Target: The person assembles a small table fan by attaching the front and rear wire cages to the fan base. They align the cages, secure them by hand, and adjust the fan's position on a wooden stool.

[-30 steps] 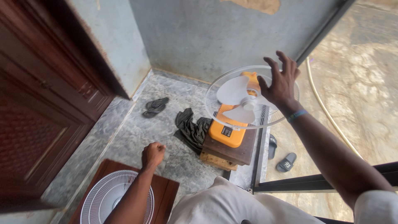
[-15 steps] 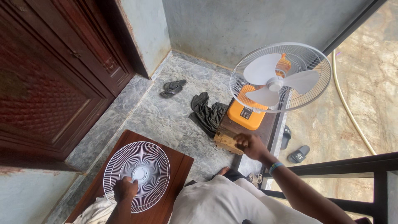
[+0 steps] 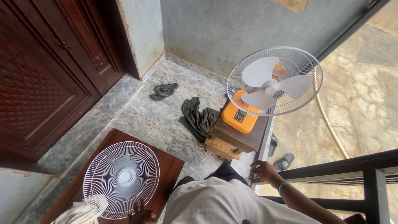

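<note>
An orange fan (image 3: 242,114) with white blades and only its rear wire guard (image 3: 274,81) stands on a dark wooden stool (image 3: 234,139). The loose white front guard (image 3: 121,178) lies flat on a brown wooden table (image 3: 170,168) at the lower left. My left hand (image 3: 142,214) is at the guard's near rim, fingertips touching it, mostly out of view. My right hand (image 3: 264,170) hangs low beside the stool, fingers loosely curled, holding nothing. A blue band is on that wrist.
A dark cloth (image 3: 198,118) lies on the marble floor by the stool. A pair of sandals (image 3: 163,91) sits near the brown door (image 3: 45,79); other slippers (image 3: 285,161) lie outside. A white cloth (image 3: 81,211) rests on the table. A dark railing (image 3: 352,168) is at right.
My right hand dropped from the fan's guard to beside the stool, then drew back toward my body. My left hand came down onto the loose guard, then slid to its near rim.
</note>
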